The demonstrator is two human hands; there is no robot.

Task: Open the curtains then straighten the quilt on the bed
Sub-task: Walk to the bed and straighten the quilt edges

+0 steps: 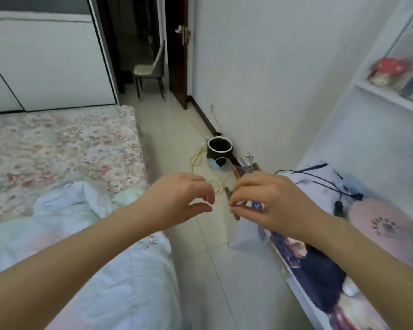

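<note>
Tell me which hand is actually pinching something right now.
The right hand: its fingertips close on a small thin item too blurred to identify. The left hand hangs beside it over the pale tiled floor, thumb and fingers curled apart, holding nothing.

1. The bed (65, 148) lies left of the floor aisle (177, 129).
2. The quilt (81, 246) lies bunched on the bed's near end.
3. The desk (343, 234) stands right of the bed, across the aisle.
4. The bin (219, 148) sits on the floor beyond the desk, by the wall.
5. The chair (150, 70) stands past the bed's far end, in the doorway.
</note>
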